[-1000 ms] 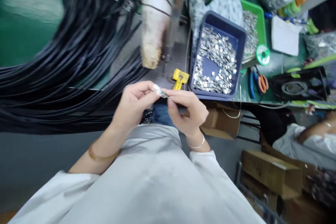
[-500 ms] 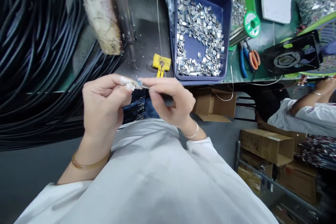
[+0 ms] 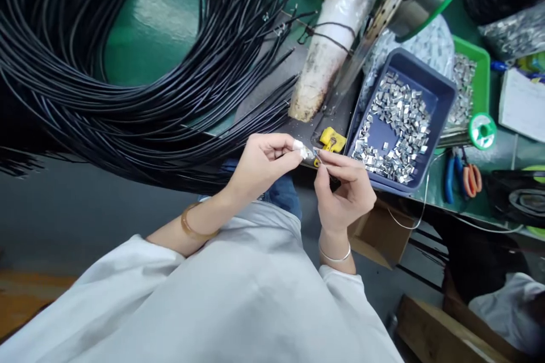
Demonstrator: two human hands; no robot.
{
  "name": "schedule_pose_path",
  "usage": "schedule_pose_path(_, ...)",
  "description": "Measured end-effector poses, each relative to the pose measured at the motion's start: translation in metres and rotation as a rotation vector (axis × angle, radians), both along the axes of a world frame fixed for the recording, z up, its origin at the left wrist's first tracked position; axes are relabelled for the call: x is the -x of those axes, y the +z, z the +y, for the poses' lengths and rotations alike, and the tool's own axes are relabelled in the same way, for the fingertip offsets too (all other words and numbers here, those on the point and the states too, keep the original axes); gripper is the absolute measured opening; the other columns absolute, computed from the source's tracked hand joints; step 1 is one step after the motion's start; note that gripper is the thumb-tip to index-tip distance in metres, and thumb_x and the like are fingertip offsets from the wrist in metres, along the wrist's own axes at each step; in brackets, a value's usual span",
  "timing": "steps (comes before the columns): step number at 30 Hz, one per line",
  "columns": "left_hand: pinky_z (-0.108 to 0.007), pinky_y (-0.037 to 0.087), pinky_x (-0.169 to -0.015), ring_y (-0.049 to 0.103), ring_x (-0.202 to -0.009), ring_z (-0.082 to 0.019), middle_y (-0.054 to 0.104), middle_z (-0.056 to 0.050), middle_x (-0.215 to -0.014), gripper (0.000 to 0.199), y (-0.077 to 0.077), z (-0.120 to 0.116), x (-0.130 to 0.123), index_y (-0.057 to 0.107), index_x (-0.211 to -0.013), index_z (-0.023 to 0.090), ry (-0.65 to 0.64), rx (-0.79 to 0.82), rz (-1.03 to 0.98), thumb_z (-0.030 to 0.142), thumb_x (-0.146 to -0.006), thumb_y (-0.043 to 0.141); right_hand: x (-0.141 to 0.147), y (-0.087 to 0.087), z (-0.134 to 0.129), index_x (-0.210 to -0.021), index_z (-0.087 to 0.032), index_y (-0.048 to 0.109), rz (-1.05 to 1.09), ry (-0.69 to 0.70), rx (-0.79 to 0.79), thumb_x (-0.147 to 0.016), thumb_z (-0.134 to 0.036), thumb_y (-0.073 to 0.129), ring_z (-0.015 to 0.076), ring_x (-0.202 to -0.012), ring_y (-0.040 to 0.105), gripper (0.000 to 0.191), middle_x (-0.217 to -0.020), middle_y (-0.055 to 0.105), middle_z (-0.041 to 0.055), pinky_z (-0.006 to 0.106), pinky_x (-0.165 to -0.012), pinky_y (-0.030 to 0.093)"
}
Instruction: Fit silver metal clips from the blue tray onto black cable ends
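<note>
My left hand (image 3: 270, 161) is pinched closed, with white wrapping on its fingertips. A small shiny metal piece (image 3: 314, 153) shows at the fingertips, mostly covered. From the other side my right hand (image 3: 347, 187) meets it, thumb and fingers also pinched; what exactly they grip is too small to make out. Just behind the fingers lies a yellow clamp-like tool (image 3: 332, 139) on the dark work surface. To the right stands a blue-purple tray (image 3: 438, 91) of loose small metal shells (image 3: 400, 119).
A large bundle of black cables (image 3: 170, 108) covers the left side. A wrapped white tube (image 3: 326, 51) slants down behind my hands. Solder spool (image 3: 482, 130), pliers (image 3: 462, 176), a green bin (image 3: 480, 59) and a notepad (image 3: 523, 105) lie right. Below the edge is a cardboard box (image 3: 378, 232).
The view has swung left, so bench items appear farther right and more cables show. Both hands stay pinched together at the fingertips.
</note>
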State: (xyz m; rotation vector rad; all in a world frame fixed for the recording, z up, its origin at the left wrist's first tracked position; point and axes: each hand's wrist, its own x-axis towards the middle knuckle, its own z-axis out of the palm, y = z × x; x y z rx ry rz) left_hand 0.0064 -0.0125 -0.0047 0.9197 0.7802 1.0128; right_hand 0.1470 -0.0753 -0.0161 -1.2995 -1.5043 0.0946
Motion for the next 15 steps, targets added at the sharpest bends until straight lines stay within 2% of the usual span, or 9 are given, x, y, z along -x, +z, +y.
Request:
schedule_pose_path(10, -0.02, 0.037, -0.049, 0.038, -0.048, -0.005, 0.051, 0.006, -0.051, 0.008, 0.0051, 0.0039, -0.0016, 0.071, -0.061, 0.016, -0.008, 0.046, -0.024, 0.013, -0.066, 0.076, -0.0026, -0.0014, 0.0054, -0.094, -0.023, 0.064, -0.183, -0.019, -0.078, -0.085, -0.008, 0.07, 0.0157, -0.09, 0.078, 0.018, -0.102, 0.08, 0.0025, 0.03, -0.079, 0.065)
schedule_pose_path(15, -0.02, 0.04, -0.052, 0.039, -0.048, -0.005, 0.049, 0.007, -0.049, 0.009, 0.0065, 0.0068, -0.0019, 0.07, -0.06, 0.015, -0.008, 0.053, -0.011, 0.011, -0.065, 0.077, -0.0015, -0.0005, 0.008, -0.092, -0.024, 0.064, -0.281, -0.072, -0.111, -0.086, -0.009, 0.071, 0.0149, -0.087, 0.079, 0.018, -0.1, 0.081, 0.0012, 0.028, -0.077, 0.065)
